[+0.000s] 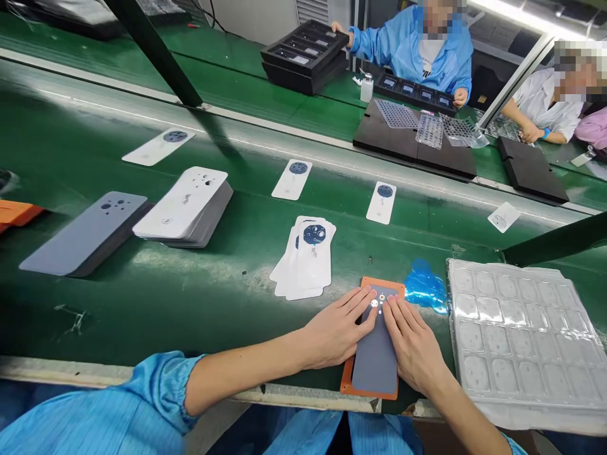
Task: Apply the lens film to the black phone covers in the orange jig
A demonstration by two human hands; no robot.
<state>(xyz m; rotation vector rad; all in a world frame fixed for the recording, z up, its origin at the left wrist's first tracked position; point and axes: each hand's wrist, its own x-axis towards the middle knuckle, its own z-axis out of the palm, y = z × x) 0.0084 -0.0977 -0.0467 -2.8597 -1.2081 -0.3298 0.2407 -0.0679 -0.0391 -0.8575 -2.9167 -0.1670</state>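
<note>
A grey phone back panel [376, 360] lies in an orange fixture [346, 378] at the front edge of the bench. My left hand [337, 328] rests on the panel's upper left, fingers stretched out near its camera holes. From the other side, my right hand [416, 344] lies along the upper right edge, its fingers flat and pointing at the same holes. Neither hand grips anything. Just left of the fixture is a loose pile of white panels [310, 278] with dark camera circles. Crumpled blue film [425, 287] touches the bench to the fixture's right.
A clear compartment tray [526, 335] occupies the right side. Stacked white panels [190, 202] and grey panels [88, 234] stand at left, beside an orange object [19, 213]. Single white cards lie farther back. Across the rail, a person in blue [408, 47] handles black trays [303, 60].
</note>
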